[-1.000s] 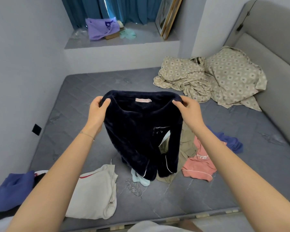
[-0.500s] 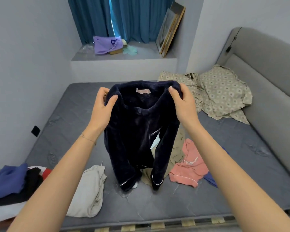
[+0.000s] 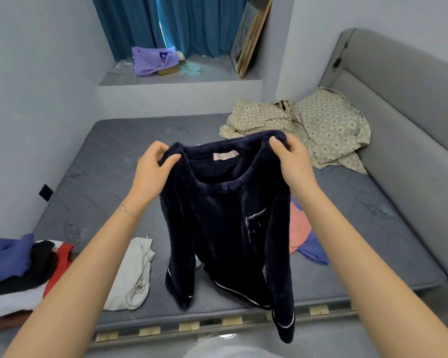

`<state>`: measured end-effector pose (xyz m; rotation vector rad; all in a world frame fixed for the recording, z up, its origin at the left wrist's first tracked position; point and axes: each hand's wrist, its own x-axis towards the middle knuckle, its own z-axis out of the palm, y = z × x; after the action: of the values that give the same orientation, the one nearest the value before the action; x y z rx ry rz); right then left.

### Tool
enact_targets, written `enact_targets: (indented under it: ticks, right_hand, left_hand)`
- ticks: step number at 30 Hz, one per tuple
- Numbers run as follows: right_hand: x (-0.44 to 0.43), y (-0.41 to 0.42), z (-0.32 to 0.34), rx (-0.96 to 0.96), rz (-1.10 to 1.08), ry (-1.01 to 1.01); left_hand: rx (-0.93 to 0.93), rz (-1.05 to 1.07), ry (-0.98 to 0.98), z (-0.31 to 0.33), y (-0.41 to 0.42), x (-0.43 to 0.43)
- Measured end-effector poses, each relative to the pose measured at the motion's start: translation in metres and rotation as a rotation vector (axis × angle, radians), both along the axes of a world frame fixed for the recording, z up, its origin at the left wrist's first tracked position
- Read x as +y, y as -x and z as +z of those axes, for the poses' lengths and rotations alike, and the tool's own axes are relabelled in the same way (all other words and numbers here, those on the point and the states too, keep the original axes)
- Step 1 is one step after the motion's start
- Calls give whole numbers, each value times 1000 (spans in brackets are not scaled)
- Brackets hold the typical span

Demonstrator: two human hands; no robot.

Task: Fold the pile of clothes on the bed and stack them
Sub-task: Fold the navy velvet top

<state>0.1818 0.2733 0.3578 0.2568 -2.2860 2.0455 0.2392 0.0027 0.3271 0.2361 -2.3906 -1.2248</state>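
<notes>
At your far left, by the near corner of the grey quilted bed [image 3: 101, 177], sits a low heap of blue, black, red and white clothes [image 3: 18, 267]. Just right of it, a crumpled off-white cotton garment [image 3: 132, 275] lies on the mattress.

Your left hand [image 3: 150, 174] pinches one shoulder of the dark navy fleece pyjama top [image 3: 217, 228], thumb in front and fingers curled behind the fabric. The top hangs in the air in front of you, over the bed's near edge. Its collar is up with a pink label showing, and a white-piped chest pocket faces you. Both sleeves dangle, and the one on your right drops lower, past the slatted bed frame. Your right hand [image 3: 292, 164] grips the other shoulder the same way, held a little higher.

Behind the top on the right, a salmon-pink garment [image 3: 298, 228] and a blue-violet garment [image 3: 313, 251] lie touching on the mattress. Farther back, beige patterned bedding [image 3: 321, 125] is bunched against the grey padded headboard [image 3: 404, 99].
</notes>
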Motion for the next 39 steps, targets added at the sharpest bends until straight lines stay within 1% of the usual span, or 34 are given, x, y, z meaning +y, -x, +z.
enact_targets:
  ticks: [3,5,8,11,15,18,20,22,24,27,30,33,35,39]
  right_hand:
    - [10,-4,2,9,43,6]
    - [7,-7,4,48,90,-31]
    - [1,-9,4,108,123,-71]
    - [6,-9,5,116,240,-118]
    - [13,-6,12,20,433,-156]
    - [3,0,17,-30,498,-90]
    - [-7,10,19,-38,479,-36]
    - [-18,28,13,-21,408,-72]
    - [-33,53,-6,-11,328,-199]
    - [-62,92,-60,-56,204,-389]
    - [-88,129,-126,-128,66,-443]
    - [-111,166,-181,-176,-44,-470]
    - [-126,192,-214,-216,-54,-540]
    - [-144,236,-273,-240,-45,-748]
  left_hand:
    - [-55,17,139,-9,-8,-7]
    - [-38,19,144,-13,-12,-3]
    - [40,5,34,-9,-16,12]
    - [48,-55,-94,-6,-22,19]
    - [7,-241,-280,9,-36,24]
    - [0,-311,-398,24,-30,22]
    - [17,-280,-408,31,-16,12]
    - [17,-244,-342,28,6,-5]
    - [-34,-218,-243,8,35,-29]
    - [-169,-174,-117,-47,80,-62]
    - [-268,-109,-145,-114,123,-89]
    - [-300,-46,-161,-172,166,-112]
    - [-351,-31,-139,-207,191,-126]
    - [-435,29,-107,-269,227,-153]
